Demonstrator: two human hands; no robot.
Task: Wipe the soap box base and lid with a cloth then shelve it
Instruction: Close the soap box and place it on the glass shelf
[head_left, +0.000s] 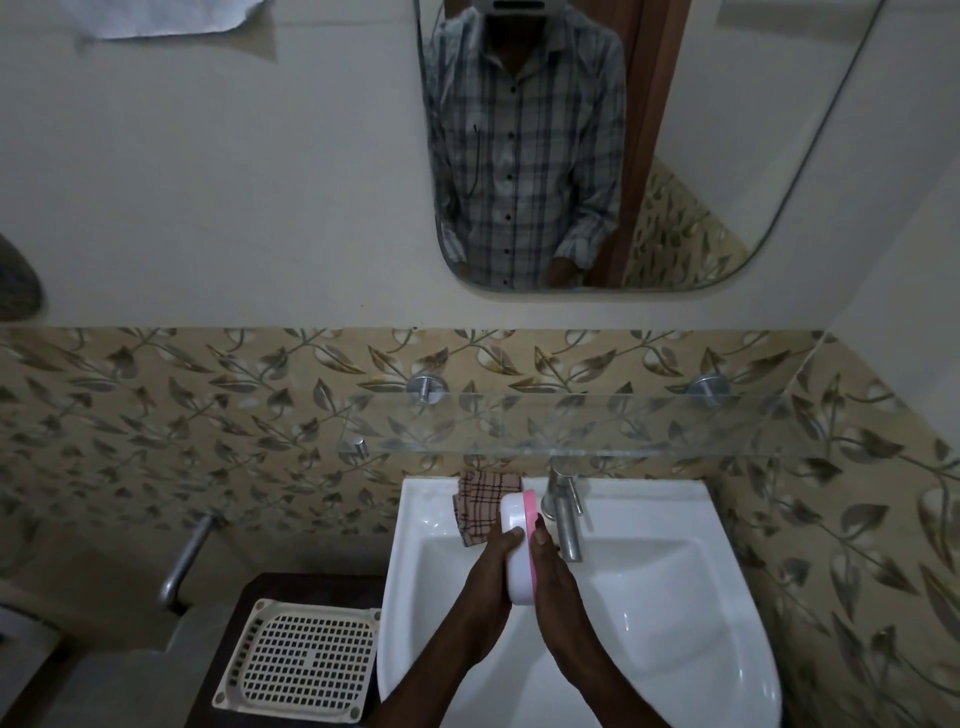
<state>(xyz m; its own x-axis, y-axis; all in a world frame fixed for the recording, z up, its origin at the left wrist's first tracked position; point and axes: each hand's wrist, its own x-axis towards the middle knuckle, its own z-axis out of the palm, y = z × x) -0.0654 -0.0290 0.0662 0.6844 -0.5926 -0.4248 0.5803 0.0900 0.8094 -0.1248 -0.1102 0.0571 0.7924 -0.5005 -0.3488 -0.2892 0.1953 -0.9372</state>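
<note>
Left hand (493, 566) fingers are curled on soap box (517, 545) white base, right hand (553, 571) laid flat vs pink lid; box held on edge btwn them. Cloth (483, 506) lies untouched just beyond fingertips; wiping & shelf (597, 426) above prob. all left.

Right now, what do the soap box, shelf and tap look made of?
The soap box looks like plastic, white and pink with soft sheen. The shelf is clear glass: leaf tiles show through. The tap seems metal, grey, dull highlights.
</note>
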